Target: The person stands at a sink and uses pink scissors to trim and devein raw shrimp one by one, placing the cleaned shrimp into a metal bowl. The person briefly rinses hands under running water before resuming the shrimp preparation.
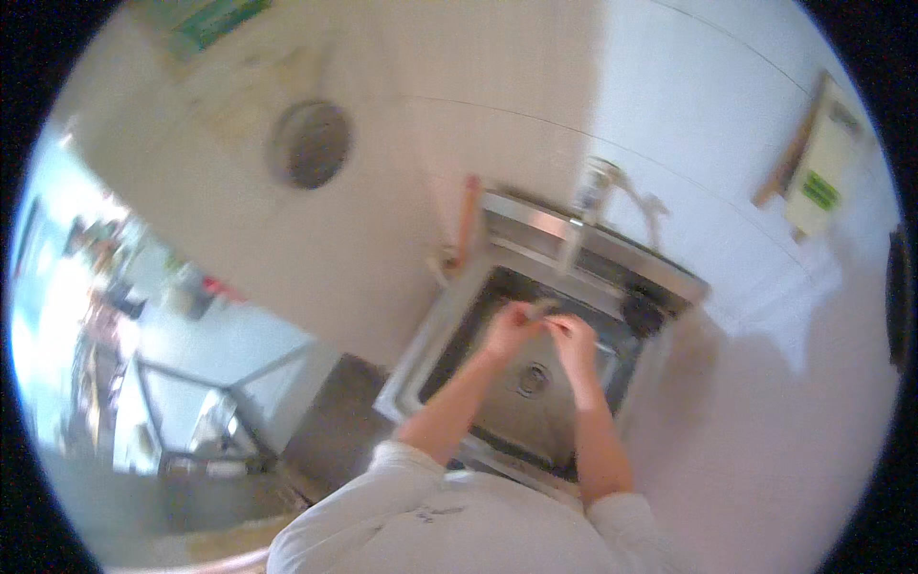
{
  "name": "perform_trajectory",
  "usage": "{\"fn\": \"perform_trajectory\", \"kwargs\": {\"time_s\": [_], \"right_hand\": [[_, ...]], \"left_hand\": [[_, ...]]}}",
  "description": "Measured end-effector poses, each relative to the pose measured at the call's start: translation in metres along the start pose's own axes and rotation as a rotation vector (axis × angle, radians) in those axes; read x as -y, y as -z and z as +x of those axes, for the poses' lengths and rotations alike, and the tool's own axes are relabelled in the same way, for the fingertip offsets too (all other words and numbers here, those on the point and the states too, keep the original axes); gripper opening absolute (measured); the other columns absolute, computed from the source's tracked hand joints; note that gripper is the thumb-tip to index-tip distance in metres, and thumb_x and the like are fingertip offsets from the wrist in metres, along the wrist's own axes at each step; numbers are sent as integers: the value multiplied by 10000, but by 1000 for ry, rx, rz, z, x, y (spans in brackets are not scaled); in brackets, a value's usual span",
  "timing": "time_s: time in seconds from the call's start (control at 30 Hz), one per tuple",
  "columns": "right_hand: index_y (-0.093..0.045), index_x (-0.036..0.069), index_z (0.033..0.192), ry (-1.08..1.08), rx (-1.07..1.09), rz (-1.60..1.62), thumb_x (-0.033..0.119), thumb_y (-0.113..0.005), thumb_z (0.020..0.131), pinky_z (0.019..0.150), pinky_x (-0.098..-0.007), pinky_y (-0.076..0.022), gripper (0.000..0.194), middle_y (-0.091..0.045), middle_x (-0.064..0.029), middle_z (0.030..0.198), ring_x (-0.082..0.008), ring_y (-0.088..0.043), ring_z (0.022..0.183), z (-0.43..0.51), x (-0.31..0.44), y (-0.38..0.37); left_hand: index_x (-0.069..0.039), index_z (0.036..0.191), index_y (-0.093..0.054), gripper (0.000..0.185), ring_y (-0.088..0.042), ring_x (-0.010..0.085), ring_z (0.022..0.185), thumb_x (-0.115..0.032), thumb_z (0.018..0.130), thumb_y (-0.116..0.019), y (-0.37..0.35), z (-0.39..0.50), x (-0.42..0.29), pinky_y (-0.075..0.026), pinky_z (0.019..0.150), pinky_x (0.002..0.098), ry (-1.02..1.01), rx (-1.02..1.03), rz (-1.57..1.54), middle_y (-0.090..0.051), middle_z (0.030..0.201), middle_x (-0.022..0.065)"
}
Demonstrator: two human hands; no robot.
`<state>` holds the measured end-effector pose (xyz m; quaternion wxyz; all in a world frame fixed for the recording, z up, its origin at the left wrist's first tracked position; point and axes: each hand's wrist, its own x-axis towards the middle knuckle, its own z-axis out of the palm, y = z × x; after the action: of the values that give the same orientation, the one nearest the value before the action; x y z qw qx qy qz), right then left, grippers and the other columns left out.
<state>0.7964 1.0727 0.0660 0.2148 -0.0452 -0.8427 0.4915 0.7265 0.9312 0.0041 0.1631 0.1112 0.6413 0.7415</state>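
Note:
Both hands are over a stainless steel sink [434, 337], close together above its basin. My left hand [510, 331] holds a small grey-green item [543, 308], too blurred to name. My right hand [576, 340] meets it from the other side, with its bent fingertips at the item's lower edge. Below the hands the round drain [533, 379] shows in the basin floor. A faucet [571, 245] reaches over the sink's back ledge, its spout pointing toward the hands.
A reddish stick-like handle [468, 219] stands at the sink's back left corner. At the basin's right back lies a dark round object [642, 313]. A board or sign with a green patch [817, 188] is on the right wall. A metal frame [204, 416] stands on the left.

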Motion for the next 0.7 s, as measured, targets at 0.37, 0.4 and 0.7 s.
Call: {"fn": "perform_trajectory", "kwargs": {"time_s": [0.37,0.4,0.7], "right_hand": [[-667,-2,916,-91,197,-45,68,-652,837,698,-358,-498,106,-674,-155,842,-287,-654,778,-94,-3,-28],[-663,-6,914,-82,222,-46,43,-642,837,684,-352,-499,93,-673,-156,831,-276,-659,764,-95,4,-36],[-643,2,866,217,505,-180,52,-664,804,672,-373,-498,83,-647,-152,822,-299,-640,733,-121,152,-223]], "left_hand": [[34,1004,-555,375,-599,107,677,-241,838,-750,30,-100,9,-502,577,300,173,92,252,-624,762,41],[50,1030,-555,429,-585,89,659,-263,824,-765,41,-112,-12,-494,559,293,186,114,356,-607,730,37],[-10,1168,-536,422,-639,130,806,-246,870,-719,255,-233,-51,-516,698,284,196,-49,100,-671,890,55]]}}
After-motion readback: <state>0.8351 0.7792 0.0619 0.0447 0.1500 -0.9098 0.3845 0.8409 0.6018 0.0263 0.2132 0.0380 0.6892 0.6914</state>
